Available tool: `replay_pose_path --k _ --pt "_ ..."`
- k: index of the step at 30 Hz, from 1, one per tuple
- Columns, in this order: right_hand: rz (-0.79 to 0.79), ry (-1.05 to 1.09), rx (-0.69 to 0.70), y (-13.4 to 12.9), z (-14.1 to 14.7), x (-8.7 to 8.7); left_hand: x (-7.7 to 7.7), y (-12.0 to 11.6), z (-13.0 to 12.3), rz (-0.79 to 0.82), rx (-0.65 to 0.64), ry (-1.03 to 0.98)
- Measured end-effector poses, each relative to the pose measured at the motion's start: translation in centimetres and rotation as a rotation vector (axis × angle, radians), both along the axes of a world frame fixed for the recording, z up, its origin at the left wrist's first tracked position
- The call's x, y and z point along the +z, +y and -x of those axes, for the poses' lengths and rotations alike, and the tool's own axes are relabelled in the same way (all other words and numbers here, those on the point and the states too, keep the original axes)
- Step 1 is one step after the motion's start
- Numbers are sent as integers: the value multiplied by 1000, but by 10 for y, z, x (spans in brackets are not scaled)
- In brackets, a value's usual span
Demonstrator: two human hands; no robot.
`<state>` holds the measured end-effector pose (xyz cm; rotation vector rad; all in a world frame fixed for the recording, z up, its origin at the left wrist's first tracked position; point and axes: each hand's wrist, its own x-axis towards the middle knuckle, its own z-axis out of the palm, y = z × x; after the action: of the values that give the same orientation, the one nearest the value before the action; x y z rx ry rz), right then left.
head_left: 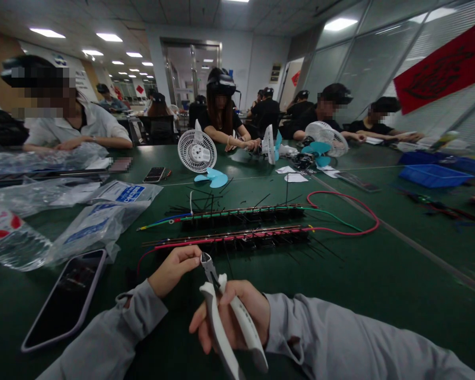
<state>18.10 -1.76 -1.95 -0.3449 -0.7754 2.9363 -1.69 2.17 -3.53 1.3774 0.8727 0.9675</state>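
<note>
My right hand [243, 311] is wrapped around a pair of diagonal cutters [210, 272] with white-grey handles spread apart. The cutter jaws point up and away, close to the fingertips of my left hand [176, 268]. Those left fingers are pinched together beside the nearer wire bundle [237, 235], which holds red and brown wires along a black strip; what they grip is too small to make out. Behind it runs a second wire bundle [245, 212] with green and blue wires. Thin black cable tie tails stick out from both.
A phone [65, 301], a water bottle [13, 237] and plastic bags [98, 219] lie on the left. Beyond the bundles are fan parts [198, 151], a blue fan blade [211, 178] and a blue tray [435, 176]. Several people sit around the green table [380, 306].
</note>
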Motion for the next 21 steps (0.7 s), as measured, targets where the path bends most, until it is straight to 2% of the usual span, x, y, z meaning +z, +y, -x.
replay_pose_path --k 7,15,21 --pt "-41 84 37 3 -1 -2 2 -1 -2 18 7 1" --pt "-52 87 42 2 0 -4 3 0 -3 12 2 12" --pt "-81 82 -6 1 0 -5 3 0 -3 12 3 10"
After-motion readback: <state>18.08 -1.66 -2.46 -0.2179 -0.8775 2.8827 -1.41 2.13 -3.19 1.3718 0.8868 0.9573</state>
